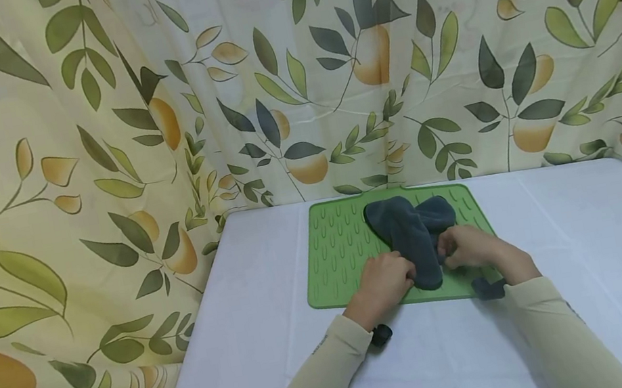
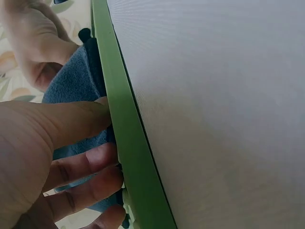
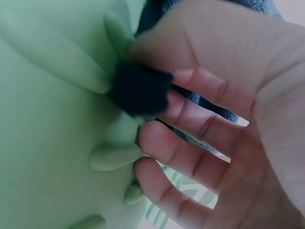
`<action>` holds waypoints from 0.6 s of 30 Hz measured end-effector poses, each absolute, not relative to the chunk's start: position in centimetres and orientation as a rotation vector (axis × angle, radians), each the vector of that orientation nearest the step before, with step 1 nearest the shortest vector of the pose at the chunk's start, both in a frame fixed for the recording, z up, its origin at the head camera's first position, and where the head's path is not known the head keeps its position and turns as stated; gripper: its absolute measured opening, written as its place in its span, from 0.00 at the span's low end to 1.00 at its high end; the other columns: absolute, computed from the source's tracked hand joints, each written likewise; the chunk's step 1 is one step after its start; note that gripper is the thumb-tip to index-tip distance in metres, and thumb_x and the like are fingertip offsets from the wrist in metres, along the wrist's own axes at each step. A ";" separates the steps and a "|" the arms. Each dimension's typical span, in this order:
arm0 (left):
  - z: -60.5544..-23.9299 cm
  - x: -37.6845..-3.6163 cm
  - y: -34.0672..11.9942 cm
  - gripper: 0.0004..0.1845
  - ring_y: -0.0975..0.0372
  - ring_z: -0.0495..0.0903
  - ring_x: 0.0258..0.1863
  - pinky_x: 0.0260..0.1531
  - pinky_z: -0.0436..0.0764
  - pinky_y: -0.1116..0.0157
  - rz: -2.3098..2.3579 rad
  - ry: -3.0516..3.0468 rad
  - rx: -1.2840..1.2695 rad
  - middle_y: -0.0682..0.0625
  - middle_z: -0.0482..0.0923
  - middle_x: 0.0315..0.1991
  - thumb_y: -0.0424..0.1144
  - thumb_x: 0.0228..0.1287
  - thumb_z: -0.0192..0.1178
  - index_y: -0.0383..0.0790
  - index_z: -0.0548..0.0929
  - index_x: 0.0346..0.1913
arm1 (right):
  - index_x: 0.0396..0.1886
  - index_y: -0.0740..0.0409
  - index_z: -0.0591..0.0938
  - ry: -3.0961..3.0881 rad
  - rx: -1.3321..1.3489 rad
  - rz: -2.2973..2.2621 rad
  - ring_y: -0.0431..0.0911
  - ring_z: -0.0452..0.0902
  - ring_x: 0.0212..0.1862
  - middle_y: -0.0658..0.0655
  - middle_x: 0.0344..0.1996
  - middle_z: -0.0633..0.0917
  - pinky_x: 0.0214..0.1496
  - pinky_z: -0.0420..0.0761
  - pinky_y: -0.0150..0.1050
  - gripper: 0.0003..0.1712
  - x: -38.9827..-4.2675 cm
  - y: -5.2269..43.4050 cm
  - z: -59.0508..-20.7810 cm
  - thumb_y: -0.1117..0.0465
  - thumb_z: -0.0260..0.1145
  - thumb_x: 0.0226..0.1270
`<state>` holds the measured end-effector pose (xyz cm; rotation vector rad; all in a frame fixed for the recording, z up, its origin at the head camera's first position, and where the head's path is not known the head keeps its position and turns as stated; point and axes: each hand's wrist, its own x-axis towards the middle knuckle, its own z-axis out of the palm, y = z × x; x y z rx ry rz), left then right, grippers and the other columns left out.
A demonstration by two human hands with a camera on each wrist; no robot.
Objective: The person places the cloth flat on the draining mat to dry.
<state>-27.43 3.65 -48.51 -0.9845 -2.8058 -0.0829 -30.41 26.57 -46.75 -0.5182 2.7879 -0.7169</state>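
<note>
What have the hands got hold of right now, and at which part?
Both hands grip the dark grey cloth at its near end on the green mat: left hand on its left edge, right hand on its right.

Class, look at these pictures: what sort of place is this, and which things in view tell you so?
Probably a staged home-style tabletop: a table under a white cloth, a leaf-and-fruit curtain as backdrop, and a green ridged mat where both hands grip a dark cloth.

Head view: high, forward-down, whole white table [image 1: 575, 259]. Wrist views: very close, sharing ridged green silicone mat [image 2: 125, 138] and dark grey fleece cloth [image 3: 139, 90].
</note>
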 end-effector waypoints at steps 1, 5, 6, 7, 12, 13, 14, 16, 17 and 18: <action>-48.5 -27.4 3.6 0.04 0.66 0.83 0.39 0.36 0.81 0.63 -0.078 -2.810 -0.984 0.61 0.85 0.37 0.47 0.67 0.68 0.62 0.92 0.38 | 0.32 0.58 0.83 2.791 -0.516 -0.720 0.45 0.72 0.30 0.52 0.28 0.83 0.34 0.72 0.39 0.09 -30.4 26.5 -46.7 0.68 0.72 0.49; -48.3 -27.4 3.7 0.09 0.65 0.79 0.36 0.43 0.80 0.60 -0.036 -2.841 -0.999 0.60 0.80 0.35 0.45 0.72 0.64 0.61 0.88 0.31 | 0.32 0.59 0.84 2.796 -0.518 -0.735 0.44 0.72 0.30 0.52 0.27 0.84 0.33 0.72 0.38 0.07 -30.4 26.6 -46.6 0.69 0.71 0.51; -48.3 -27.3 3.7 0.10 0.65 0.78 0.36 0.46 0.79 0.59 -0.008 -2.848 -1.006 0.60 0.79 0.35 0.45 0.72 0.63 0.61 0.86 0.30 | 0.32 0.59 0.84 2.794 -0.517 -0.738 0.44 0.72 0.30 0.52 0.28 0.84 0.33 0.72 0.38 0.07 -30.4 26.6 -46.6 0.69 0.70 0.52; -48.2 -27.3 3.7 0.11 0.65 0.78 0.37 0.48 0.79 0.58 0.026 -2.850 -1.016 0.60 0.78 0.35 0.44 0.73 0.62 0.61 0.85 0.30 | 0.32 0.59 0.84 2.791 -0.515 -0.739 0.44 0.72 0.30 0.52 0.28 0.84 0.33 0.73 0.38 0.07 -30.4 26.6 -46.5 0.69 0.70 0.52; -48.0 -27.2 3.7 0.09 0.64 0.76 0.43 0.56 0.77 0.54 0.144 -2.867 -1.062 0.60 0.78 0.40 0.42 0.74 0.61 0.62 0.83 0.34 | 0.34 0.59 0.84 2.787 -0.499 -0.757 0.45 0.72 0.31 0.53 0.29 0.83 0.33 0.72 0.39 0.06 -30.4 26.8 -46.6 0.69 0.69 0.56; -48.0 -27.1 3.6 0.09 0.64 0.76 0.43 0.57 0.76 0.54 0.144 -2.868 -1.070 0.60 0.78 0.40 0.42 0.74 0.61 0.61 0.83 0.35 | 0.33 0.59 0.84 2.787 -0.498 -0.764 0.45 0.72 0.31 0.52 0.29 0.82 0.33 0.72 0.39 0.06 -30.4 26.8 -46.6 0.69 0.69 0.56; -47.9 -27.2 3.6 0.09 0.64 0.76 0.43 0.57 0.76 0.54 0.146 -2.872 -1.072 0.60 0.78 0.40 0.41 0.73 0.62 0.61 0.83 0.35 | 0.33 0.59 0.84 2.785 -0.498 -0.773 0.45 0.72 0.31 0.52 0.29 0.82 0.33 0.72 0.39 0.05 -30.4 26.9 -46.6 0.69 0.69 0.56; -47.9 -27.3 3.3 0.09 0.64 0.76 0.44 0.59 0.76 0.53 0.140 -2.876 -1.079 0.60 0.77 0.40 0.40 0.72 0.63 0.60 0.81 0.34 | 0.33 0.59 0.83 2.781 -0.505 -0.790 0.45 0.72 0.31 0.52 0.29 0.82 0.32 0.72 0.39 0.05 -30.4 27.0 -46.7 0.69 0.69 0.56; -47.8 -27.4 3.1 0.09 0.63 0.77 0.44 0.60 0.76 0.52 0.141 -2.880 -1.081 0.60 0.76 0.40 0.39 0.71 0.64 0.59 0.81 0.34 | 0.33 0.59 0.83 2.780 -0.511 -0.795 0.44 0.72 0.31 0.52 0.29 0.81 0.32 0.72 0.39 0.05 -30.4 27.1 -46.7 0.69 0.69 0.57; -47.7 -27.5 2.9 0.10 0.63 0.77 0.44 0.62 0.75 0.50 0.136 -2.886 -1.078 0.60 0.76 0.39 0.38 0.71 0.65 0.59 0.80 0.33 | 0.33 0.58 0.83 2.781 -0.517 -0.801 0.44 0.72 0.31 0.52 0.29 0.82 0.32 0.72 0.39 0.05 -30.4 27.3 -46.7 0.69 0.69 0.57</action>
